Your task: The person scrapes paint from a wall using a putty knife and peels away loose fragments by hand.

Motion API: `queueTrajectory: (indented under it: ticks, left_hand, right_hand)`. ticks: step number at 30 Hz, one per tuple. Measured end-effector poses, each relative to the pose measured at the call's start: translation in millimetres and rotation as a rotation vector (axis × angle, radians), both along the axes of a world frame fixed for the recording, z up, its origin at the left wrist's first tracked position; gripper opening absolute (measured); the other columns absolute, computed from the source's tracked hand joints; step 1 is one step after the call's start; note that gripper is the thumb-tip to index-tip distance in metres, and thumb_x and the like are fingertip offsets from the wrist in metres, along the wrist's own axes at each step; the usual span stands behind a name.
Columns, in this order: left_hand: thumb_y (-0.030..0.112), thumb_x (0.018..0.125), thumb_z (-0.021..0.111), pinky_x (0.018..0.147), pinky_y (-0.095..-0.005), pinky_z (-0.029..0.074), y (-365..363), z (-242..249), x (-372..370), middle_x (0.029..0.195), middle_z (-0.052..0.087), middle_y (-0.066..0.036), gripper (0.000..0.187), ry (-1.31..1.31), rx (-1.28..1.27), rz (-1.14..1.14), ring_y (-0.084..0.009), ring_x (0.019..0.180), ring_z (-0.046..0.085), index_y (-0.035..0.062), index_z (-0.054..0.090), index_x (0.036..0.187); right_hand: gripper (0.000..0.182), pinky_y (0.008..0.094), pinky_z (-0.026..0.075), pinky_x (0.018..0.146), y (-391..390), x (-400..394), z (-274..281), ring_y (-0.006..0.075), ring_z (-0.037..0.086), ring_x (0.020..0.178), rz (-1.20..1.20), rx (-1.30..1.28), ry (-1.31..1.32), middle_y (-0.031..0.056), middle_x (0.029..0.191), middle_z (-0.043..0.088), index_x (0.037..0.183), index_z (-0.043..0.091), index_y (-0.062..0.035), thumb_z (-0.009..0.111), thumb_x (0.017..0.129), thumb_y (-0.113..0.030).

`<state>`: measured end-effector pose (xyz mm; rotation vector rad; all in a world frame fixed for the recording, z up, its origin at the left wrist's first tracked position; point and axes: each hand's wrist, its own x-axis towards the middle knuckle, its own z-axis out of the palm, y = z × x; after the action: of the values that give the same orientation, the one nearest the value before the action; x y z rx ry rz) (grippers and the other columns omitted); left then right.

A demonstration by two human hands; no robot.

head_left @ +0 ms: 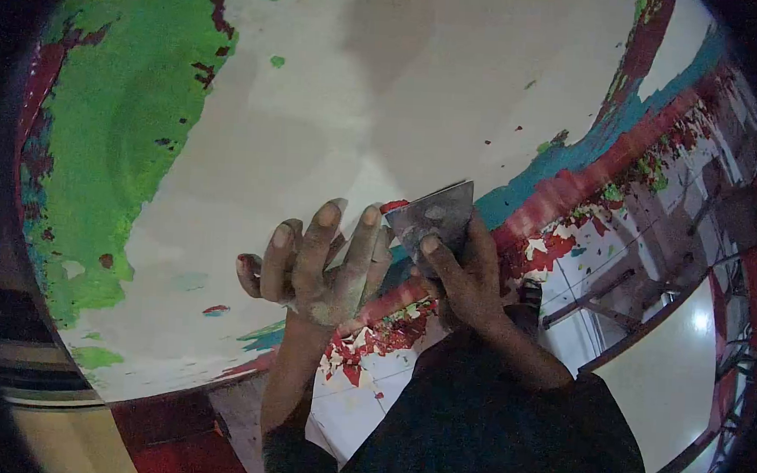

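dark-grey flat rectangular metal-looking plate: over near side of white board streaked green, teal, red | right hand: plate pinched, thumb on top | left hand: beside it, fingers spread, nothing visibly held | judgement: firm thumb, low even edge, left hand clear

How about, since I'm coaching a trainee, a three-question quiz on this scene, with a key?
1. Which hand grips the grey plate? A) left B) right C) neither
2. True or false: the largest green patch is at the picture's left.
3. Fill in: toward the right, the teal band runs between the white surface and the ____ band.

Key:
1. B, the right hand
2. True
3. red
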<state>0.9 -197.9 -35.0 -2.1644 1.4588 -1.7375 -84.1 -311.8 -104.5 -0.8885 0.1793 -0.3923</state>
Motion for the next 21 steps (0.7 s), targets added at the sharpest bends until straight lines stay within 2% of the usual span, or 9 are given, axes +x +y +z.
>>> queueTrajectory:
  ticks: [7,10,14,17,21]
  left_hand:
    - [0.028,0.069,0.064,0.098,-0.0427,0.016,-2.0,-0.6,1.6,0.114,0.048,-0.003,0.021,-0.042,-0.009,-0.008,-0.0255,0.112,0.032,0.0282,0.064,0.09]
    - [0.028,0.07,0.063,0.097,-0.0428,0.016,-1.6,-1.1,2.5,0.114,0.048,-0.003,0.019,-0.048,-0.007,-0.01,-0.026,0.113,0.031,0.0288,0.065,0.089]
    - [0.03,0.069,0.065,0.096,-0.044,0.017,-2.1,-0.3,1.0,0.115,0.047,-0.003,0.018,-0.06,0.024,0.02,-0.0274,0.113,0.031,0.0298,0.065,0.087]
    - [0.031,0.068,0.068,0.096,-0.0449,0.016,-4.8,-1.4,3.5,0.116,0.047,-0.003,0.019,-0.051,0.0,-0.041,-0.0283,0.112,0.031,0.031,0.065,0.087]
    - [0.035,0.067,0.069,0.095,-0.0443,0.015,-1.7,-3.0,0.7,0.117,0.046,-0.002,0.022,-0.042,0.03,0.015,-0.0276,0.111,0.03,0.0324,0.065,0.088]
  right_hand:
    - [0.028,0.0239,0.047,0.064,-2.0,-1.4,1.1,0.0094,0.053,0.079,0.009,-0.033,0.014,0.0068,0.094,0.053,0.107,0.041,-0.0018,0.053,0.085,-0.014]
    - [0.027,0.0237,0.047,0.064,3.3,4.5,-0.9,0.0092,0.052,0.076,-0.113,-0.082,-0.054,0.0067,0.092,0.053,0.106,0.041,-0.002,0.053,0.085,-0.014]
    - [0.027,0.0235,0.047,0.064,1.9,2.4,1.3,0.0094,0.052,0.077,-0.095,-0.073,-0.052,0.0066,0.092,0.053,0.105,0.041,-0.0019,0.053,0.085,-0.015]
    - [0.028,0.0237,0.047,0.063,4.2,4.5,1.4,0.0098,0.053,0.075,-0.113,-0.071,-0.061,0.0068,0.092,0.053,0.106,0.04,-0.0018,0.053,0.085,-0.015]
    - [0.029,0.0235,0.048,0.061,2.6,3.9,1.6,0.0103,0.054,0.072,-0.071,-0.074,-0.056,0.0074,0.093,0.053,0.106,0.04,-0.0017,0.053,0.085,-0.016]
